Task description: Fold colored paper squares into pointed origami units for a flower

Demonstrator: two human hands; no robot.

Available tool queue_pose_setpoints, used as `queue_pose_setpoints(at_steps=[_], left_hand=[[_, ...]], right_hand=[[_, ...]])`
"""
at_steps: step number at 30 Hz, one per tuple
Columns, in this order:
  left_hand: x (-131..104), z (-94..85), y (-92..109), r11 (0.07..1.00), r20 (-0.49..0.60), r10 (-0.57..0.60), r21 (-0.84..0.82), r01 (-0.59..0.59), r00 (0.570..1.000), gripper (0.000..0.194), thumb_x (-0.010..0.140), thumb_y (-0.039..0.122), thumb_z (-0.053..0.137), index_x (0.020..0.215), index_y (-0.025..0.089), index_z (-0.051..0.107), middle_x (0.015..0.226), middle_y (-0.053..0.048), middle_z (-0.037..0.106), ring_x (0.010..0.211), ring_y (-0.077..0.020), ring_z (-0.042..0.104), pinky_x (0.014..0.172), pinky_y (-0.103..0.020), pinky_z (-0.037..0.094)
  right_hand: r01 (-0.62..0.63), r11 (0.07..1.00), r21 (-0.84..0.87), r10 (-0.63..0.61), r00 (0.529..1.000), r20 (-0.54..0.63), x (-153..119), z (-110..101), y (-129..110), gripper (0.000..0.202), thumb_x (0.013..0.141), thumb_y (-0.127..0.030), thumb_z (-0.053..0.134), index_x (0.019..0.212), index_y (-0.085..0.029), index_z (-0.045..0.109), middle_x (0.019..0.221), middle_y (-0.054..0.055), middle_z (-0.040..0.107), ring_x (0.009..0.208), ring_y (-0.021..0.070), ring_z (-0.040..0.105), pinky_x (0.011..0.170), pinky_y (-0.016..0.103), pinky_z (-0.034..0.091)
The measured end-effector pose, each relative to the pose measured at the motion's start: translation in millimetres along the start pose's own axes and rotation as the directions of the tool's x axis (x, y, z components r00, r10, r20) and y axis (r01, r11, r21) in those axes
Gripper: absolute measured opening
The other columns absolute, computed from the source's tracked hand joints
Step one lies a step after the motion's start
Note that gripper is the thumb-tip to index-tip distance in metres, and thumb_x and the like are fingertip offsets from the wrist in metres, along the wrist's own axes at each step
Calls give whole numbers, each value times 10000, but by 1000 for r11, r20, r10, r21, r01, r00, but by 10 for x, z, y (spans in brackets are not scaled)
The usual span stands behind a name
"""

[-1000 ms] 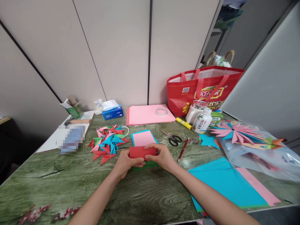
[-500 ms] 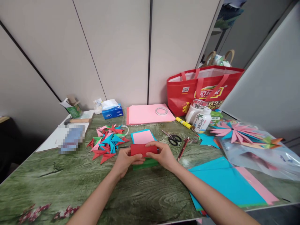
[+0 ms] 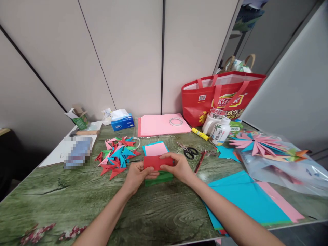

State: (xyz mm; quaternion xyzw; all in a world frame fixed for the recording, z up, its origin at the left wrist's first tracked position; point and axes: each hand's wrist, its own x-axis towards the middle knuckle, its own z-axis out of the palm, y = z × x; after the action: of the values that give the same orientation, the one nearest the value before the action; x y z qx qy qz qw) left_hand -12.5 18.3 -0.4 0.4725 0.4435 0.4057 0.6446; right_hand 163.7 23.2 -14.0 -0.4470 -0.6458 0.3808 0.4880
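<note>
A folded red paper (image 3: 156, 163) is held up between both hands, above the table's middle. My left hand (image 3: 139, 175) pinches its left end, with the thumb on the near face. On the right end, my right hand (image 3: 178, 166) has its thumb in front and fingers along the top edge. Green paper (image 3: 159, 179) lies just below and behind the hands. Beyond the red piece is a small stack with a pink sheet (image 3: 155, 149) on blue. Folded paper stars (image 3: 119, 153) in red, blue, pink and green are heaped to the left.
Scissors (image 3: 189, 150), a red pen (image 3: 200, 161) and a glue stick (image 3: 200, 134) lie right of the stack. Large blue sheets (image 3: 246, 201) are at the near right. Farther back are pink sheets (image 3: 161, 125), a tissue box (image 3: 122, 123), a white bottle (image 3: 220, 131) and a red bag (image 3: 197, 102).
The red paper has tilted slightly, showing a little more of its face. Both hands keep their hold with only small shifts.
</note>
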Motion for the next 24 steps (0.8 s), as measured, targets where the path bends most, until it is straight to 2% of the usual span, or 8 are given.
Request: queue_pose_setpoints(at_steps=[4, 8, 13, 19, 24], left_hand=[[-21, -1, 31, 999, 6, 10, 35, -10, 1000, 307, 584, 274, 719, 824, 91, 658, 722, -72, 721, 635, -228, 675, 624, -344, 550], [-26, 7, 5, 1000, 13, 10, 19, -10, 1000, 347, 576, 223, 728, 883, 85, 640, 751, -70, 719, 653, -216, 672, 642, -331, 552], [-18, 65, -46, 999, -102, 34, -4, -34, 994, 368, 519, 167, 752, 850, 89, 611, 718, -24, 710, 589, -169, 655, 587, -283, 556], [-17, 84, -2, 997, -115, 52, 69, -44, 992, 366, 523, 170, 746, 831, 102, 559, 598, -10, 692, 513, -161, 643, 501, -240, 534], [1, 57, 28, 997, -188, 28, 70, -15, 982, 380, 516, 209, 757, 818, 117, 543, 635, -29, 702, 540, -203, 662, 521, -288, 548]], right_hand=[[-8, 1000, 4, 8, 1000, 7, -8, 6, -9, 223, 618, -218, 671, 834, -176, 632, 822, 34, 662, 763, 184, 586, 677, 290, 441], [48, 999, -22, -48, 999, 10, -32, 43, -9, 230, 627, -174, 640, 854, -179, 604, 858, 33, 645, 805, 182, 579, 715, 290, 434], [119, 986, -115, -119, 993, 4, -69, 117, -13, 278, 590, -158, 657, 854, -183, 575, 862, 28, 620, 821, 182, 564, 762, 302, 414], [59, 995, -79, -57, 998, 18, -68, 129, -59, 279, 577, -134, 625, 844, -189, 562, 838, 13, 612, 787, 174, 562, 732, 286, 422], [-31, 995, 97, 26, 998, 54, -24, 99, -4, 244, 613, -118, 565, 836, -200, 508, 802, 5, 577, 692, 146, 564, 603, 238, 457]])
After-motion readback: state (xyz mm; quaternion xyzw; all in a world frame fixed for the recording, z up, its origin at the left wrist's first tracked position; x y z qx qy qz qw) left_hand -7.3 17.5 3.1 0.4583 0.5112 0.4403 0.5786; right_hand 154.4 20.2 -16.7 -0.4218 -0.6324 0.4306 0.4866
